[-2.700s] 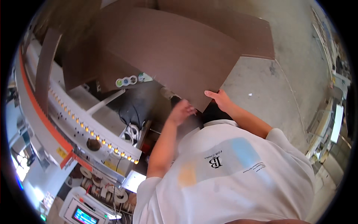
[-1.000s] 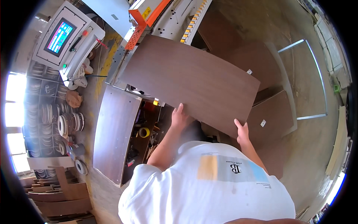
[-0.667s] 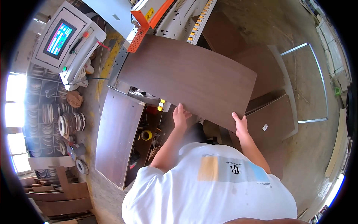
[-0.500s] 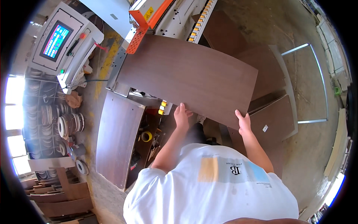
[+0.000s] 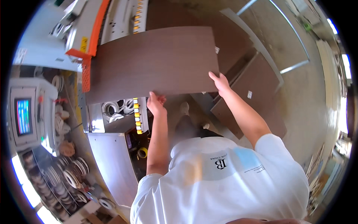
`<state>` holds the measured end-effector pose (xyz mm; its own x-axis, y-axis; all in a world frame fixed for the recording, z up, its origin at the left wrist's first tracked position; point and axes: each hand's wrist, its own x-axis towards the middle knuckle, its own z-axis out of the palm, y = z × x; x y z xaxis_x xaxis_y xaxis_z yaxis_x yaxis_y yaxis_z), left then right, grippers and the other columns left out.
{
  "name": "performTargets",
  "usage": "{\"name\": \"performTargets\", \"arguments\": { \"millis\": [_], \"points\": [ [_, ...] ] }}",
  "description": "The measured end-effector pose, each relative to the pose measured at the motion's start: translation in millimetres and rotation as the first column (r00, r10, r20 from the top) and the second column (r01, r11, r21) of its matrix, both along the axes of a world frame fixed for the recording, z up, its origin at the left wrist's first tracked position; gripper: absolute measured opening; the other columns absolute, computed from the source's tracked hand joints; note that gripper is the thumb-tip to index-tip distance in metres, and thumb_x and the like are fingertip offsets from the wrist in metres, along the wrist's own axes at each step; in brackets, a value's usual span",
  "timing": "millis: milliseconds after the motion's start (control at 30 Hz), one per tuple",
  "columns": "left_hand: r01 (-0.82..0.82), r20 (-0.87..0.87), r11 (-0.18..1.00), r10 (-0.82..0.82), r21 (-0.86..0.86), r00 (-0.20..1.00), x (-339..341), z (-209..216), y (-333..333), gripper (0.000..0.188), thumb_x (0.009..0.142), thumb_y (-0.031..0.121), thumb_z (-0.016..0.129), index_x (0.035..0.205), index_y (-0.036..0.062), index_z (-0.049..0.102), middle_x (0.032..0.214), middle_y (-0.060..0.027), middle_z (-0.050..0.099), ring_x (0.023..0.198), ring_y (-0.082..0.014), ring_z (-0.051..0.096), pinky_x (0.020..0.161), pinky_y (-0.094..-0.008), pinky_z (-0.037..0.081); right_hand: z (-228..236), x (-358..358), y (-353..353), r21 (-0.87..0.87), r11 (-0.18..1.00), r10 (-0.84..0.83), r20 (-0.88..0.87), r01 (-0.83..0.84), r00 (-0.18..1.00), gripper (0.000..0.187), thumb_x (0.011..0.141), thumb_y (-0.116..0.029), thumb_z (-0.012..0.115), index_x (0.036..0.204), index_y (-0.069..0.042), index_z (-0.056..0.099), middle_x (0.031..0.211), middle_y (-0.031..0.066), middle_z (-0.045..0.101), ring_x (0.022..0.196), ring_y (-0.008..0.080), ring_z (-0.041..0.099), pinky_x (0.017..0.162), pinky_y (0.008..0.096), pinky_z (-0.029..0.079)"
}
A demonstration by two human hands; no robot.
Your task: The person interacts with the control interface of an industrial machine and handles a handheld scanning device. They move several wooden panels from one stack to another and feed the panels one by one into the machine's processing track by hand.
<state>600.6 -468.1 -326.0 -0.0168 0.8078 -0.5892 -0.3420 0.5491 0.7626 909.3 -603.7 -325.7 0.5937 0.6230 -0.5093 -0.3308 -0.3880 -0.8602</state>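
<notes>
While both hands grip its near edge | brown panel (image 5: 156, 61) extends ahead

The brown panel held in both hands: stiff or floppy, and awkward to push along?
Probably stiff: the brown panel stays flat though the left hand and right hand grip only its near edge. Its width suggests it is awkward and apt to swing. The smooth face could slide easily over the machine.

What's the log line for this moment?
left hand: grips panel near edge | right hand: grips panel corner | panel: flat over machine
</notes>
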Motion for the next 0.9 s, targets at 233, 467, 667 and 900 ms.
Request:
{"name": "performTargets", "arguments": {
  "millis": [233,467,667,900],
  "points": [
    [0.034,-0.031,0.999,-0.035,-0.041,0.999,34,2,56,0.034,0.105,0.035,0.055,0.111,0.0015,0.058,0.091,-0.0094,0.069,0.076,-0.0214,0.069,0.061,-0.032,0.051,4,-42,-61,0.014,0.999,-0.027,-0.38,0.035,0.924,0.042,0.1,-0.043,0.062,0.121,-0.006,0.059,0.108,0.0084,0.068,0.094,0.0187,0.068,0.078,0.0355,0.057],
    [0.385,-0.043,0.923,-0.384,0.02,0.922,52,-15,51,0.036,0.106,0.036,0.051,0.117,0.0024,0.057,0.098,-0.0138,0.074,0.08,-0.0221,0.073,0.063,-0.0315,0.053,-71,-99,-264,-0.533,0.799,0.173,-0.24,-0.279,0.955,0.036,0.098,-0.036,0.063,0.112,-0.004,0.069,0.099,0.0097,0.075,0.084,0.0193,0.074,0.071,0.0323,0.058],
    [0.748,0.038,0.576,-0.784,-0.328,0.62,87,-111,-70,0.021,0.1,0.026,0.059,0.109,0.0071,0.061,0.089,-0.0101,0.074,0.075,-0.0202,0.073,0.063,-0.0317,0.055,-71,-134,-413,-0.71,0.694,-0.123,-0.279,-0.118,0.952,0.031,0.099,-0.03,0.058,0.114,-0.005,0.069,0.101,0.0118,0.076,0.085,0.0218,0.075,0.071,0.0335,0.058],
    [0.844,0.188,0.188,-0.929,-0.502,0.319,119,-223,-206,0.035,0.103,0.034,0.056,0.124,0.006,0.055,0.11,-0.0101,0.069,0.093,-0.0227,0.07,0.074,-0.0383,0.057,-27,-184,-470,-0.699,0.707,-0.319,-0.186,0.103,0.929,0.029,0.099,-0.027,0.06,0.107,-0.001,0.07,0.092,0.0119,0.076,0.077,0.0204,0.073,0.066,0.0315,0.058]
  ]
}}
